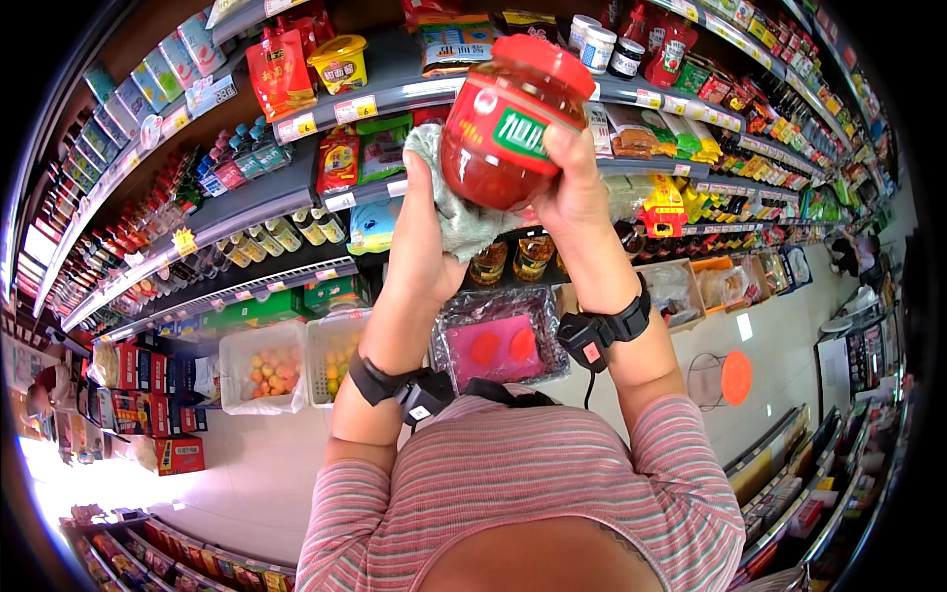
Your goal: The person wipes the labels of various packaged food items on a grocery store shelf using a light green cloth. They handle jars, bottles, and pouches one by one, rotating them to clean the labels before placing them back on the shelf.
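Observation:
A large glass jar (488, 163) of red sauce with a red screw lid (544, 63) is held up in front of the shelves, slightly tilted. My right hand (573, 181) grips its lower right side, thumb across the label. My left hand (425, 237) holds a grey-green cloth (462, 214) against the jar's lower left side. Most of the left fingers are hidden behind the cloth. Both forearms wear black straps with small devices.
Shelves behind the jar carry a yellow tub (339, 63), a red pouch (280, 72) and small white-lidded jars (598, 50). Below stand a white crate of fruit (263, 366) and a plastic-lined tray (496, 344). An orange round stool (736, 378) is on the floor at right.

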Available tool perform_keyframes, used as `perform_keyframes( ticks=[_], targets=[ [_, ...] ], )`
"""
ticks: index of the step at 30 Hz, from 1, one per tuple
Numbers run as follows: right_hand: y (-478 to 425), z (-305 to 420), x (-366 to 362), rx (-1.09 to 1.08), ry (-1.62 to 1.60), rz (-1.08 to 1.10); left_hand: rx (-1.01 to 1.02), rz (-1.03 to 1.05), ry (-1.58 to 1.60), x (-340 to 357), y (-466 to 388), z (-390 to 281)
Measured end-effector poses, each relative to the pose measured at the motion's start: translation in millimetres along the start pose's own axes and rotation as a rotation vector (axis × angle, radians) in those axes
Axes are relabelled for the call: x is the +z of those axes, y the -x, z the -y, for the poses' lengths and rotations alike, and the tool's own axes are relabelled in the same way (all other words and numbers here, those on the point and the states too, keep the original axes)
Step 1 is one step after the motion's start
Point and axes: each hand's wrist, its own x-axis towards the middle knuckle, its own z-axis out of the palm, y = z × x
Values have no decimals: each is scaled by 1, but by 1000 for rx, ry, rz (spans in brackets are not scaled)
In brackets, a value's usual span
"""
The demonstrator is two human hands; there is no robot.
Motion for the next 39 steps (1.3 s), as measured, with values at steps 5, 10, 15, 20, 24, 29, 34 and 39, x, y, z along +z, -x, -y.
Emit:
perform_keyframes(
  ticks=[5,10,15,20,24,29,34,39],
  targets=[
    [-1,7,-4,55,215,188,-90,84,202,-13,-1,0],
    [1,7,-2,58,500,279,40,-22,203,-34,-5,8],
    [5,2,4,83,1052,325,384,-127,4,-58,-5,8],
    [-6,-14,9,239,1019,225,560,-211,-237,-76,-1,15],
    [-18,-28,11,301,774,252,403,-313,48,-86,-7,6],
    [-31,-54,23,260,623,218,303,-297,211,-100,-22,4],
    [-80,-80,22,-12,966,168,180,-284,58,-107,-24,-9],
    [-163,-99,0,-207,1382,103,241,-335,-119,-131,-18,-43]
  ],
)
